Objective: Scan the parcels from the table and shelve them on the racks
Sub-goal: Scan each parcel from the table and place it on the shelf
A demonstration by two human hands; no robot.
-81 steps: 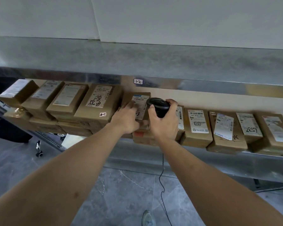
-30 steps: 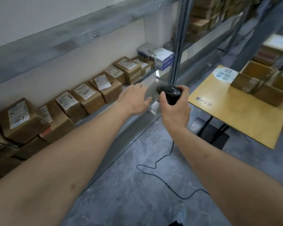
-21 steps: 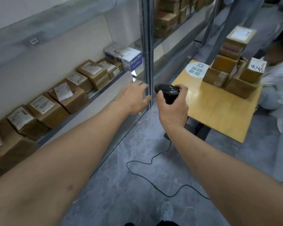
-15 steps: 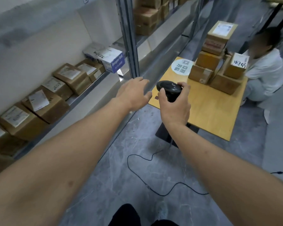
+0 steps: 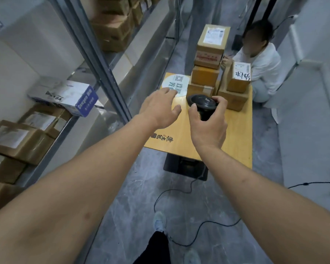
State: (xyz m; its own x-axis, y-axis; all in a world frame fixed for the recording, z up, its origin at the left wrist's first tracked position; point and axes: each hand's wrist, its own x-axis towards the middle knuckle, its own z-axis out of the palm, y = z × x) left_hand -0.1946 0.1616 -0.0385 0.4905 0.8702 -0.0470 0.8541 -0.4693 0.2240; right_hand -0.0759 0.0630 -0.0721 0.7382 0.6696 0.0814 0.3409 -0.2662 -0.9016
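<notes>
My right hand [image 5: 208, 126] grips a black handheld scanner [image 5: 202, 102], held above the yellow wooden table [image 5: 234, 138]. My left hand [image 5: 160, 109] reaches forward over the table's left side with relaxed, spread fingers and holds nothing. At the table's far end stand several brown cardboard parcels: a tall stack [image 5: 208, 60] topped by a box with a white label, and to its right a smaller labelled box [image 5: 238, 78] on a larger one. The metal rack [image 5: 101, 60] on the left holds shelved parcels [image 5: 21, 140].
A person in white [image 5: 261, 61] crouches behind the table's far right corner. The scanner's black cable [image 5: 181, 191] trails across the grey floor in front of my feet. A white and blue box [image 5: 69, 96] lies on the rack shelf. A white wall runs along the right.
I turned away from the shelf of parcels and walked toward the table. Both hands now hover over the tabletop, the right still gripping the scanner, the left empty.
</notes>
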